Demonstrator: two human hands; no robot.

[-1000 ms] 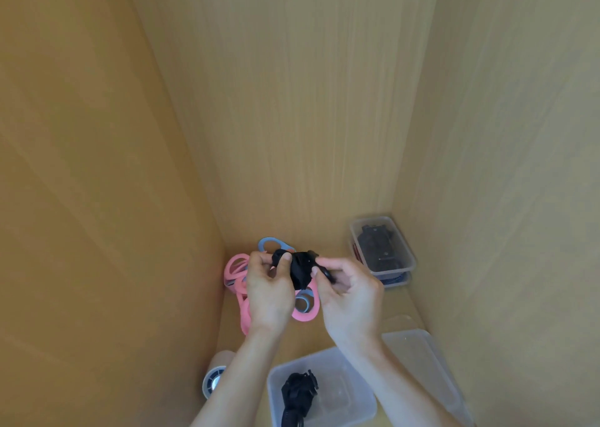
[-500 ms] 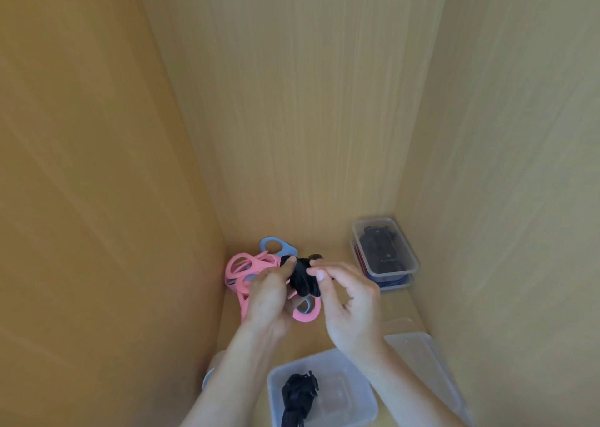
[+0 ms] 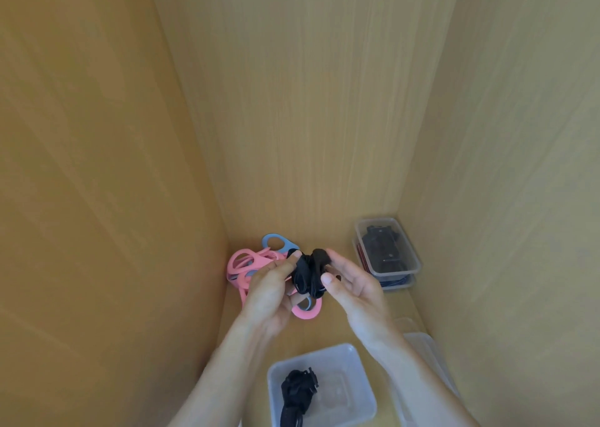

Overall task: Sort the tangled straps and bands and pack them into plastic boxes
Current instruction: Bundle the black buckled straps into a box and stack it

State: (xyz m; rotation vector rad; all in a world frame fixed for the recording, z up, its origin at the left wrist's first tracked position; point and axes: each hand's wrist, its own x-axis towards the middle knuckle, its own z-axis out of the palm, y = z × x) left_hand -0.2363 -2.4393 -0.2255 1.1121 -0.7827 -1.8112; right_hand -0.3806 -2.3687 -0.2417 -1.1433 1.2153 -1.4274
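Fingers [image 3: 287, 264] of the left hand [image 3: 269, 296] curl against the 9 o'clock side of a black strap bundle [image 3: 306, 274], the thumb tip pressed on its upper edge. Fingers [image 3: 339, 262] of the right hand [image 3: 355, 292] pinch the same bundle from its 3 o'clock side: the thumb sits low on the front and the forefinger hooks over a loop at the top. Both hands thus grasp the bundle, which is held up off the tabletop [image 3: 324, 332] about the middle of the view. It is wadded and tangled, so single straps in it cannot be told apart.

Taking the bundle as the clock's centre, pink bands [image 3: 242, 261] lie in a heap at 9 o'clock, partly hidden behind the left hand. One pink loop shows at 6 o'clock just below the hands. A blue band [image 3: 276, 242] rests on the heap at 10 o'clock. At 3 o'clock, in the far corner, two closed plastic boxes [image 3: 412, 251] stand stacked; the upper one holds dark straps, the lower shows something red and blue. At 6 o'clock, between the forearms, an open plastic box [image 3: 363, 378] holds a second black strap [image 3: 297, 391]. A clear lid [image 3: 428, 358] lies just beside it at 4 o'clock. Wooden walls [image 3: 292, 102] enclose the tabletop on three sides.
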